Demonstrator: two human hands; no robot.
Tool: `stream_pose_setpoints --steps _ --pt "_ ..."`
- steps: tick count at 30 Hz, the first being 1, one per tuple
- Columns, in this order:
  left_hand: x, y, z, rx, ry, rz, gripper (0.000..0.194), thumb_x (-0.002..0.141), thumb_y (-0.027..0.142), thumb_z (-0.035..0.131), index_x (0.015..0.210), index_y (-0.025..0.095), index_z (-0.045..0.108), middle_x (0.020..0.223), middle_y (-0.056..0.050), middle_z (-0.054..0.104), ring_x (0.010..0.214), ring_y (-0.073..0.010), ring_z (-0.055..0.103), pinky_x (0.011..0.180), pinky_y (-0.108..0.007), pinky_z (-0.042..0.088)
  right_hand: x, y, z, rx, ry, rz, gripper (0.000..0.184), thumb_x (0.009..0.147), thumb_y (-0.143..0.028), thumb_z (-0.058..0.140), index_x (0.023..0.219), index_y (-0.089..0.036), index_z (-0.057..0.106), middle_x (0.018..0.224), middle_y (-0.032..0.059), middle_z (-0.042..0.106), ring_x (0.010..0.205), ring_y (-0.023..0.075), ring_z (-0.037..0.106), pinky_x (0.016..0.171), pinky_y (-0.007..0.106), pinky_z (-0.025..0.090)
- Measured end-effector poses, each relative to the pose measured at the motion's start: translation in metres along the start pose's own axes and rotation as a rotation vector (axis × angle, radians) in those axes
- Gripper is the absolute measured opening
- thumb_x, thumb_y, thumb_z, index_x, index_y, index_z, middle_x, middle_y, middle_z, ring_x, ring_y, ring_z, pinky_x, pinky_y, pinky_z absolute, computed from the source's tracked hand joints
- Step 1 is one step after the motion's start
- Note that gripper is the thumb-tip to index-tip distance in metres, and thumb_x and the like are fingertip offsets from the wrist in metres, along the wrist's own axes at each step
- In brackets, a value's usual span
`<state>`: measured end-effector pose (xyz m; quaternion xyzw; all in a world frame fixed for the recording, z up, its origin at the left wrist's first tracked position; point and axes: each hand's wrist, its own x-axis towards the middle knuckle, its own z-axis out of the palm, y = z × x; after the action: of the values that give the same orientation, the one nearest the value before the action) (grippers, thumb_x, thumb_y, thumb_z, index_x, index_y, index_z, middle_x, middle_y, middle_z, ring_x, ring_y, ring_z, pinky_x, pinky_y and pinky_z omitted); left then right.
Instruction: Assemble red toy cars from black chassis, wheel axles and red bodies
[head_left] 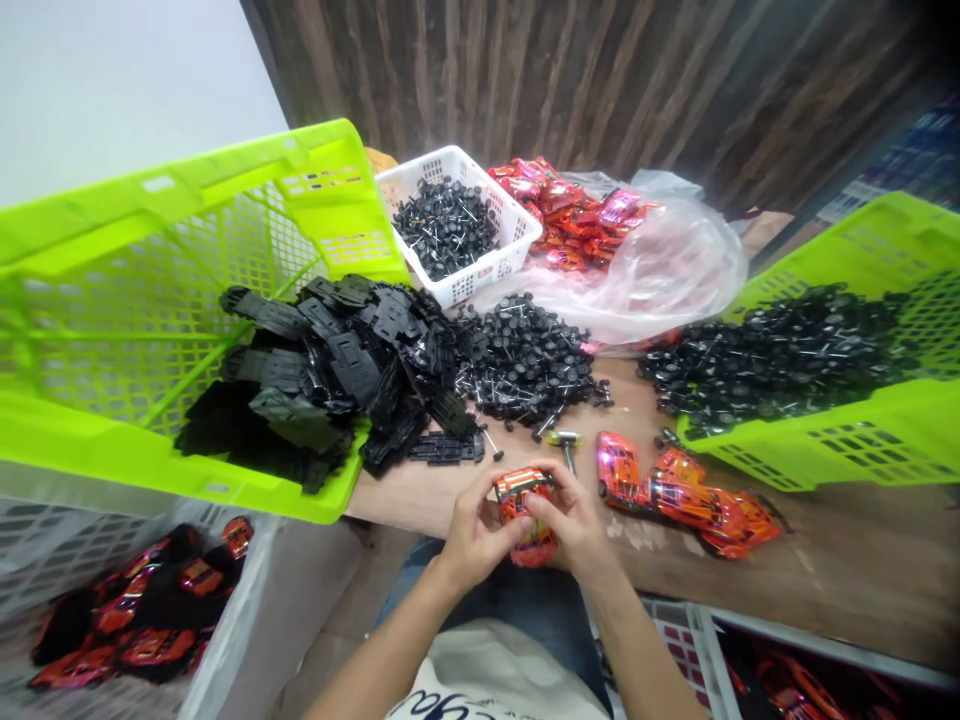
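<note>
At the table's front edge, a shiny orange-red toy car (534, 540) is gripped from both sides. My left hand (480, 530) is closed on its left side, the thumb lying on the car. My right hand (574, 515) closes on the right side, its thumb also on top. Just beyond the fingers lie a small hammer with a yellow-green head (565, 438) and a loose wheel axle (491, 442). Right of my right hand rest several orange car bodies (697, 505). A flat black chassis plate (447, 448) is on the table beyond my left hand.
Black chassis plates (352, 350) spill from a tipped green crate (97, 430). Wheel axles fill a white basket (517, 240), a heap (525, 360) and another green crate (840, 400). Behind is a plastic bag (682, 260) of red bodies. Below left, a bin (232, 610) holds cars.
</note>
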<state>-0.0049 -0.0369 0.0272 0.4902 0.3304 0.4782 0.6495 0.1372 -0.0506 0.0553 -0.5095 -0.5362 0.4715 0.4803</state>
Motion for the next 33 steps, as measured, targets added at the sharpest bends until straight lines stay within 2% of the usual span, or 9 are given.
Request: stream_pose_setpoints --steps 4,9,15,19,23,25,28,30,33 --pt "0.003 0.003 -0.018 0.087 0.157 0.027 0.045 0.073 0.032 0.069 0.113 0.018 0.053 0.106 -0.008 0.064 0.097 -0.022 0.061 0.087 -0.031 0.047 -0.002 0.002 -0.005 -0.349 -0.05 -0.012 0.037 0.08 -0.035 0.059 0.114 -0.022 0.054 0.108 0.0073 0.063 0.092 0.022 0.061 0.08 0.036 0.05" --pt "0.011 -0.002 -0.029 0.355 0.169 -0.033 0.034 0.073 0.028 0.066 0.105 0.017 0.06 0.099 -0.007 0.065 0.093 -0.0212 0.06 0.086 -0.031 0.045 -0.004 0.015 -0.001 -0.761 -0.065 -0.17 0.028 0.081 -0.018 0.053 0.107 -0.021 0.062 0.106 0.0089 0.066 0.1 0.0267 0.058 0.089 0.043 0.043" --pt "0.016 -0.009 -0.028 0.307 0.108 -0.109 0.02 0.072 0.025 0.064 0.09 0.016 0.063 0.084 -0.002 0.063 0.078 -0.0163 0.057 0.073 -0.025 0.044 0.006 0.026 0.002 -0.66 0.146 0.008 0.023 0.086 -0.035 0.051 0.079 -0.02 0.067 0.081 0.0066 0.071 0.077 0.022 0.064 0.073 0.034 0.046" --pt "0.018 -0.011 -0.027 0.341 0.12 -0.063 0.013 0.072 0.025 0.064 0.08 0.016 0.061 0.075 0.0 0.059 0.074 -0.0151 0.054 0.07 -0.024 0.042 -0.009 0.03 0.002 -0.766 0.087 -0.168 0.019 0.085 -0.031 0.054 0.095 -0.019 0.064 0.092 0.0073 0.07 0.084 0.0222 0.063 0.081 0.037 0.043" --pt "0.017 -0.008 -0.029 0.371 0.095 -0.064 0.013 0.075 0.028 0.062 0.08 0.015 0.061 0.076 -0.001 0.059 0.077 -0.0167 0.056 0.073 -0.026 0.043 -0.017 0.035 0.004 -0.811 0.161 -0.274 0.02 0.086 -0.024 0.048 0.093 -0.015 0.064 0.089 0.011 0.069 0.081 0.0234 0.061 0.086 0.042 0.039" --pt "0.015 -0.001 -0.035 0.374 0.037 -0.065 0.029 0.073 0.03 0.066 0.098 0.016 0.06 0.092 -0.004 0.062 0.088 -0.0195 0.058 0.079 -0.029 0.045 -0.01 0.035 0.0 -0.721 0.146 -0.145 0.02 0.083 -0.027 0.05 0.09 -0.016 0.065 0.087 0.0107 0.07 0.081 0.0244 0.062 0.083 0.041 0.042" --pt "0.011 0.009 -0.047 0.459 -0.129 0.094 0.073 0.06 0.025 0.08 0.126 0.023 0.046 0.129 -0.01 0.051 0.118 -0.0257 0.048 0.097 -0.035 0.04 0.006 0.031 -0.013 -0.445 -0.014 0.175 0.026 0.084 -0.035 0.048 0.092 -0.016 0.065 0.086 0.0084 0.071 0.081 0.0235 0.065 0.075 0.036 0.049" --pt "0.011 0.01 -0.052 0.583 -0.214 0.199 0.064 0.063 0.02 0.078 0.121 0.024 0.051 0.127 -0.009 0.053 0.119 -0.0254 0.047 0.101 -0.038 0.036 0.011 0.025 -0.021 -0.349 -0.085 0.239 0.031 0.087 -0.038 0.044 0.098 -0.016 0.064 0.09 0.0069 0.071 0.084 0.0222 0.065 0.075 0.034 0.05" --pt "0.015 0.004 -0.05 0.767 -0.178 0.187 0.034 0.067 0.019 0.074 0.098 0.021 0.061 0.099 -0.006 0.064 0.101 -0.0248 0.054 0.095 -0.041 0.039 0.005 0.017 -0.025 -0.527 -0.024 0.008 0.03 0.091 -0.035 0.042 0.105 -0.019 0.063 0.105 0.0074 0.068 0.1 0.0221 0.061 0.088 0.037 0.045"
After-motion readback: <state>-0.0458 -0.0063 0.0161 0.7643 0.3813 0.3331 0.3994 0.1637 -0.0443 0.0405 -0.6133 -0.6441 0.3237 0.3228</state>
